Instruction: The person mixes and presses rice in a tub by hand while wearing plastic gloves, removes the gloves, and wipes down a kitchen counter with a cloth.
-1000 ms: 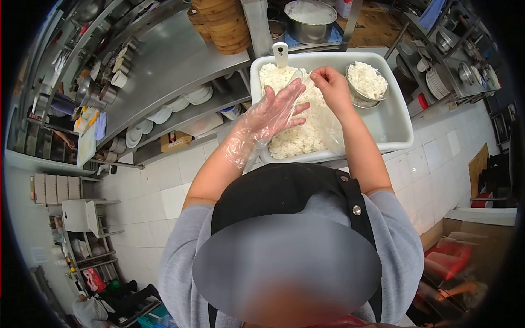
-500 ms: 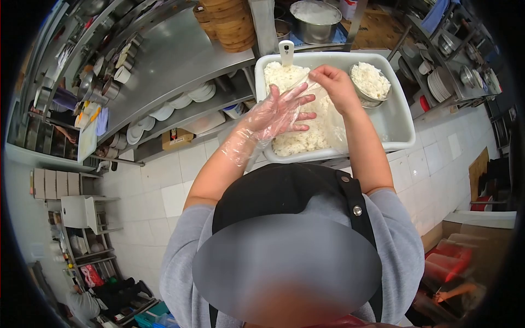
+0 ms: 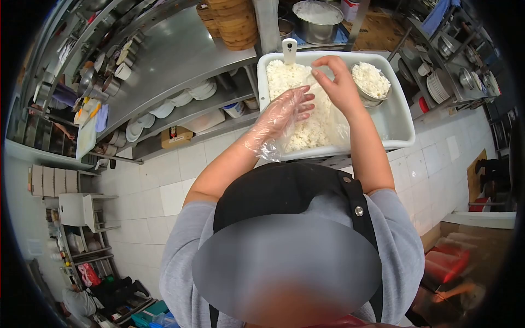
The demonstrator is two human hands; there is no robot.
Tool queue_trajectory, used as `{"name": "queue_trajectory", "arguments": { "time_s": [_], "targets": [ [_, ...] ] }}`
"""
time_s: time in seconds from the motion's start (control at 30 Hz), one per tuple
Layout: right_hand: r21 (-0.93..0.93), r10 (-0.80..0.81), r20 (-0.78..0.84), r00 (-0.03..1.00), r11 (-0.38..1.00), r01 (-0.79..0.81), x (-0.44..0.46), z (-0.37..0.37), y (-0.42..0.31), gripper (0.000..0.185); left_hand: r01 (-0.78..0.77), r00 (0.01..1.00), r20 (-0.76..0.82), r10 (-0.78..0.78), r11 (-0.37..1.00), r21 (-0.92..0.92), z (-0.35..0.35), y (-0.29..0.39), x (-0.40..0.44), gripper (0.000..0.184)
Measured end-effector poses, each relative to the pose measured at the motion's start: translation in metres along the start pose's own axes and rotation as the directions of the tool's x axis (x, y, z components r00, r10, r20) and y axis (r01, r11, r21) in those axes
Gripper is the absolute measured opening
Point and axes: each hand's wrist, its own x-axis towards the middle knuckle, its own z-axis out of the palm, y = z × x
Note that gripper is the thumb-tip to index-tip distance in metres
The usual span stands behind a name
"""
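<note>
My left hand (image 3: 287, 112), in a clear plastic glove, is over the rice with its fingers apart. It holds nothing. To its right, my bare right hand (image 3: 340, 85) is curved, its thumb and forefinger tips slightly apart with nothing visible between them. Below both hands is a large white tub (image 3: 402, 143) of cooked white rice (image 3: 309, 135). A white handle (image 3: 290, 50) sticks up at the tub's far left. A metal bowl (image 3: 373, 102) heaped with rice sits at the tub's right side. Clear plastic (image 3: 340, 128) lies near my right wrist.
A steel counter (image 3: 180, 49) runs along the left, with bamboo steamers (image 3: 235, 27) on top and plates (image 3: 199, 92) on its lower shelf. Beyond the tub stands a metal pot (image 3: 319, 27). A rack with bowls and plates (image 3: 439, 86) is on the right.
My right finger and thumb have come off the glove's fingertip and parted. My left hand has turned and shifted slightly to the right, lower over the rice.
</note>
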Motion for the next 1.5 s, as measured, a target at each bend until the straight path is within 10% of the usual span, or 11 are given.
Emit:
{"name": "queue_trajectory", "arguments": {
  "time_s": [0.23,0.3,0.77,1.0,1.2,1.4,1.5],
  "targets": [
    [-0.245,-0.167,0.210,0.963,0.945,0.218,-0.022,0.005,-0.028,0.015,-0.182,0.974,-0.106,0.199,0.972,0.151,0.003,0.002,0.003,0.059],
    [0.036,-0.013,0.212,0.977,0.999,0.005,-0.022,0.009,-0.018,0.014,-0.213,0.961,-0.128,0.243,0.954,0.211,0.001,-0.001,0.006,0.054],
    [0.008,0.013,0.318,0.948,1.000,-0.017,-0.025,0.004,-0.019,0.019,-0.216,0.952,-0.174,0.253,0.954,0.208,0.003,0.011,0.001,0.048],
    [-0.022,-0.203,0.221,0.954,0.977,0.213,-0.024,0.002,-0.028,0.006,-0.043,0.995,-0.096,0.041,0.999,-0.018,0.005,0.018,0.000,0.053],
    [0.042,-0.071,-0.050,0.996,0.996,0.073,-0.014,0.008,-0.002,0.005,0.210,0.906,0.422,-0.017,0.885,-0.415,0.006,-0.019,0.002,0.071],
    [-0.268,-0.137,-0.124,0.983,0.958,0.099,-0.015,0.011,0.010,0.007,0.111,0.956,0.293,-0.014,0.942,-0.316,0.003,-0.023,0.001,0.077],
    [0.048,0.174,-0.166,0.971,0.985,-0.168,-0.018,0.011,0.020,0.017,0.034,0.986,0.162,0.039,0.904,-0.426,0.004,0.010,0.000,0.067]
  ]
}}
